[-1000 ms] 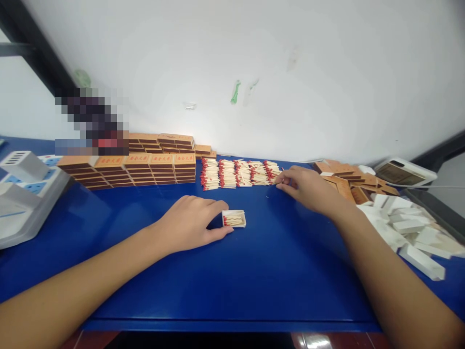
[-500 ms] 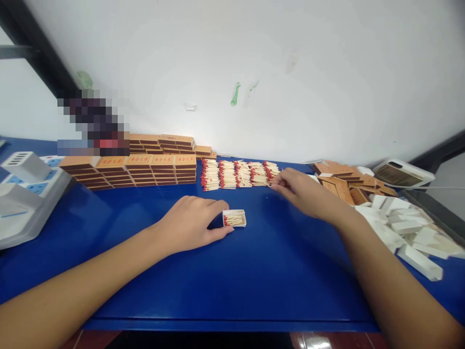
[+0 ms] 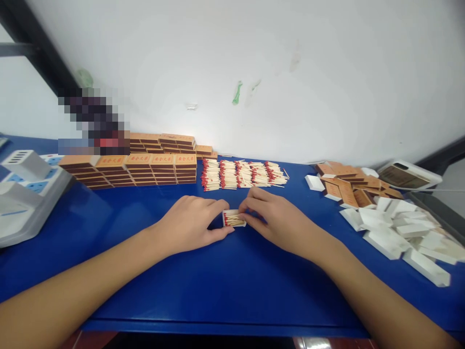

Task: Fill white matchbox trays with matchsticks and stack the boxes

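Note:
A small white matchbox tray (image 3: 233,219) with red-tipped matches in it lies on the blue table (image 3: 232,286). My left hand (image 3: 191,223) grips its left end between thumb and fingers. My right hand (image 3: 274,220) is at the tray's right end, fingertips pinched over it; whether it holds matches is hidden. Behind the tray lies a row of loose red-tipped matches (image 3: 241,173) in bundles.
Stacks of orange matchboxes (image 3: 141,167) stand at the back left. Orange sleeves (image 3: 350,184) and several white empty trays (image 3: 395,228) are heaped on the right. A white power strip (image 3: 25,189) sits at the left edge, a white device (image 3: 409,175) at the far right.
My right hand has come back from the right end of the match row to the tray's right end. My left hand has stayed on the tray.

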